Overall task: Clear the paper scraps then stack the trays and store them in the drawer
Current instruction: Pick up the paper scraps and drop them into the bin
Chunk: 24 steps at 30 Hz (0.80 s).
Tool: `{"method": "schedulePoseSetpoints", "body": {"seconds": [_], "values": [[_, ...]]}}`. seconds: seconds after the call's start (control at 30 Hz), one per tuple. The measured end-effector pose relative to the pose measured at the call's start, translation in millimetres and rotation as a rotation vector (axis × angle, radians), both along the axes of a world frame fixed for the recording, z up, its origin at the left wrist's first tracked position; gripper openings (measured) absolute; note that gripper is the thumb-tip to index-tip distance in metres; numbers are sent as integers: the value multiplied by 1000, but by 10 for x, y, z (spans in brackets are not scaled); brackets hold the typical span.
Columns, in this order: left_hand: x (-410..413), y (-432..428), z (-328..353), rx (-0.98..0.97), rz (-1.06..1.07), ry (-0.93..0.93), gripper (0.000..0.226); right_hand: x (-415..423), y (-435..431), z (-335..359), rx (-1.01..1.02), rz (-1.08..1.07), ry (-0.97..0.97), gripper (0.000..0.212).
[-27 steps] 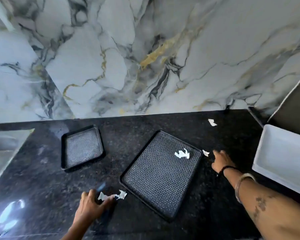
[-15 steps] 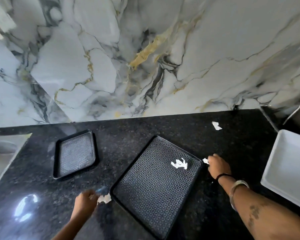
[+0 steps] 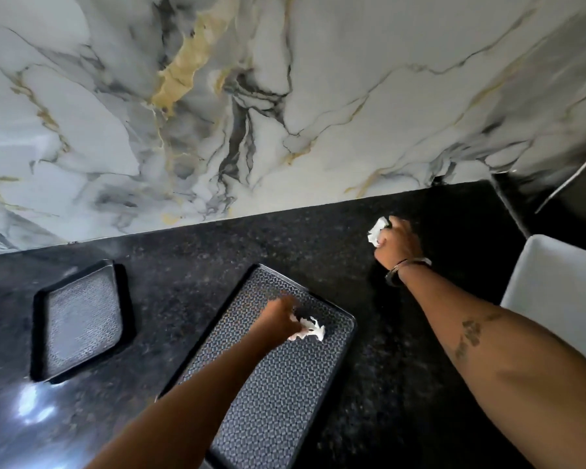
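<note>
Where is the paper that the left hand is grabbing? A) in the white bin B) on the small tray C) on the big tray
C: the left hand pinches a white paper scrap that lies on the patterned floor of the big tray, while the small tray sits apart with nothing on it.

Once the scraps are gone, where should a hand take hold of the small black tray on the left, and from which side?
Probably grip the small tray by its raised rim on the right long edge, coming from above with the left hand. It lies flat on the countertop and the bare countertop around it leaves room for fingers.
</note>
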<state>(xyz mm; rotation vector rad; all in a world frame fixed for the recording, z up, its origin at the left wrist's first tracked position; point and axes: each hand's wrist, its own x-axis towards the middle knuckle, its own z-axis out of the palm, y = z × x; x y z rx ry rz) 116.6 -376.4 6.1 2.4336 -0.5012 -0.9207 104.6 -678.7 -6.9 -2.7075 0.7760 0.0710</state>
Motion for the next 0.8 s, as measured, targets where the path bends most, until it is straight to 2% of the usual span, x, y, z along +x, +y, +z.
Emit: {"method": "schedulePoseSetpoints", "body": {"seconds": [0.1, 0.23, 0.33, 0.43, 0.57, 0.67, 0.8], "values": [[3, -68, -67, 30, -47, -48, 23, 304, -155, -99, 44, -34, 99, 36], [27, -100, -98, 22, -147, -60, 13, 488, -133, -166, -31, 125, 52, 26], [11, -103, -128, 32, -224, -77, 16, 522, -54, -124, -50, 60, 3, 20], [-37, -102, -75, 7, -172, -83, 14, 362, 57, -82, -6, -43, 40, 25], [-222, -225, 165, -161, -84, -91, 9, -260, 360, 64, 223, -268, -81, 15], [-590, -456, 433, -318, -108, -47, 6, -953, 696, 244, 355, -368, -257, 23], [-1390, -815, 696, -418, -160, 48, 16, -2183, 1002, 414, 496, -490, -370, 12]]}}
